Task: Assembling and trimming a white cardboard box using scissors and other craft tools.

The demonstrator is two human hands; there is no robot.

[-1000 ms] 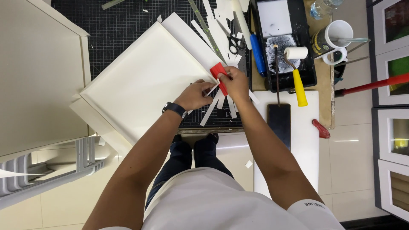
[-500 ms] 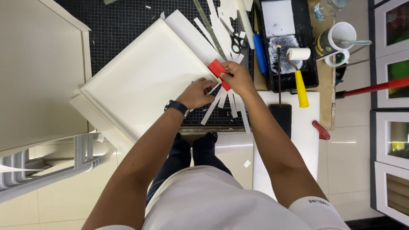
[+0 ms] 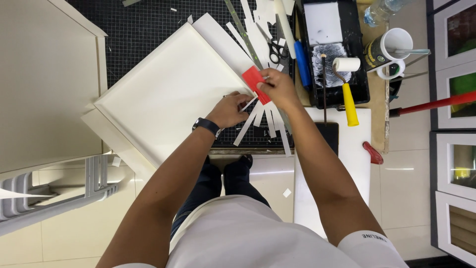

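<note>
Head view, looking straight down. Right hand (image 3: 278, 88) pinched shut on a red card (image 3: 256, 83), held at the right corner of a white panel (image 3: 173, 94). Card tilted, one end under the fingers, the other lying over the panel's edge. Left hand (image 3: 229, 110) just beside it, fingers curled, resting on the panel's lower right edge; whether gripping anything, cannot tell. Black watch (image 3: 207, 126) on the left wrist. Panel lying diagonally on a black gridded mat (image 3: 144, 30), atop the worktop. White strips (image 3: 258, 121) fanned out below both hands, over the mat's near edge. More white offcuts near the top, with scissors (image 3: 275, 49) and a blue-handled tool (image 3: 302, 64) beside them. Right of the hands, a black paint tray (image 3: 359, 54) holding a roller (image 3: 346, 64) with a yellow handle (image 3: 350, 104). White mug (image 3: 394, 47) further right, next to a dark can. Red-handled tool (image 3: 373, 153) lying on a white board (image 3: 354, 149) near the right forearm. Dark trousers and shoes visible beneath the worktop's edge.
</note>
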